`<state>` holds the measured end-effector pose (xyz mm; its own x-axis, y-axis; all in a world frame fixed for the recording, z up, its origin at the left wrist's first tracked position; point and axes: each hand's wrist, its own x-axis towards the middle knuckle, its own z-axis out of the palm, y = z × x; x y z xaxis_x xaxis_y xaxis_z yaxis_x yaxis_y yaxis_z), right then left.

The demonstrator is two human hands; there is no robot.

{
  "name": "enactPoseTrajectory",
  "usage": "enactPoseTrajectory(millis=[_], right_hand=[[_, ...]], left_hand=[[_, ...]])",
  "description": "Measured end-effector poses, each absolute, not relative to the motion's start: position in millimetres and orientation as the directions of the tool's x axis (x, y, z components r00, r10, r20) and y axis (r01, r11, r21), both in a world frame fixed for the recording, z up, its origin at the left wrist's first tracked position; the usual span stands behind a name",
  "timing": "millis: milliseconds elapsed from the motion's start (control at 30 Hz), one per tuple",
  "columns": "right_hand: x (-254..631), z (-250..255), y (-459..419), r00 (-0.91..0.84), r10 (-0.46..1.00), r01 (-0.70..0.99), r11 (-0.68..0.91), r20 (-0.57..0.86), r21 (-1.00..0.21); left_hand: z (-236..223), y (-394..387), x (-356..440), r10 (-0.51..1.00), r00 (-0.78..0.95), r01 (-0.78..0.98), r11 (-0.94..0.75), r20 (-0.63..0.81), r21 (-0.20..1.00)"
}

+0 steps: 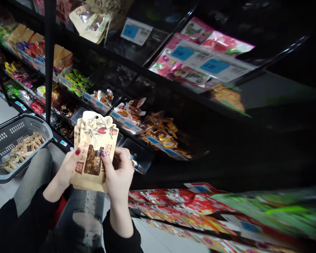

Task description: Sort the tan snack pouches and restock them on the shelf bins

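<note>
Between my two hands is a small stack of tan paper snack pouches (92, 160), held upright over my lap. The front pouch has a clear window with dark brown pieces inside, a drawn figure at the top and a hang hole. My left hand (68, 165) grips the stack's left edge, thumb on the front. On the right edge, my right hand (119, 170) has its thumb pressed beside the window and its fingers curled behind. Both hands are closed on the pouches; the fingertips behind them are hidden. How many pouches there are I cannot tell.
A grey shopping basket (46, 131) on the left contains similar pouches (23, 149). Black shelves ahead carry bins of wrapped snacks (163, 131), with price tags (137, 31) and pink packets (197, 31) above. Red packets (173, 200) and green packets (276, 207) fill the lower right, partly blurred.
</note>
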<state>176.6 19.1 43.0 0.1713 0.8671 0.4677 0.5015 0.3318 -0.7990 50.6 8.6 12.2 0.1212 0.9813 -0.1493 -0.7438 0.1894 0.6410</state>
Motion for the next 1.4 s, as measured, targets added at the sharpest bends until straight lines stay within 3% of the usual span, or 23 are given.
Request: enactPoseTrajectory(millis=[133, 267, 400, 533, 667, 733, 800, 867, 967, 1133, 1400], right_hand=[[174, 46, 16, 0.184, 0.920, 0.385, 0.257, 0.347, -0.886], [170, 46, 13, 0.190, 0.955, 0.253, 0.176, 0.227, -0.951], [171, 43, 14, 0.201, 0.963, 0.148, 0.153, 0.181, -0.977], [182, 38, 24, 0.159, 0.984, -0.252, 0.114, 0.075, -0.961], [196, 32, 30, -0.004, 1.000, -0.609, 0.021, 0.029, -0.793], [201, 27, 29, -0.110, 0.992, -0.829, -0.057, 0.063, -0.556], [203, 24, 28, -0.223, 0.966, -0.943, -0.179, 0.133, -0.279], [203, 22, 28, -0.280, 0.945, -0.951, -0.249, 0.171, -0.181], [200, 24, 27, -0.252, 0.957, -0.941, -0.207, 0.143, -0.269], [197, 32, 32, -0.048, 0.998, -0.775, -0.009, 0.045, -0.631], [195, 33, 42, 0.016, 1.000, -0.687, 0.021, 0.014, -0.727]], left_hand=[[13, 10, 53, 0.977, 0.119, -0.794, 0.201, -0.177, 0.574], [12, 13, 52, 0.977, -0.005, -0.729, 0.142, -0.213, 0.669], [12, 13, 51, 0.986, -0.018, -0.652, 0.113, -0.164, 0.749], [14, 12, 46, 0.984, -0.033, -0.673, 0.108, -0.175, 0.732], [14, 13, 33, 0.978, -0.063, -0.710, 0.095, -0.198, 0.697], [14, 14, 27, 0.977, -0.091, -0.719, 0.068, -0.191, 0.692], [15, 13, 23, 0.977, -0.109, -0.717, 0.051, -0.184, 0.695], [16, 12, 21, 0.979, -0.104, -0.708, 0.051, -0.175, 0.705], [20, 9, 23, 0.983, -0.080, -0.705, 0.059, -0.163, 0.707], [24, 6, 26, 0.980, -0.096, -0.719, 0.053, -0.175, 0.693], [25, 7, 27, 0.973, -0.124, -0.721, 0.048, -0.196, 0.691]])
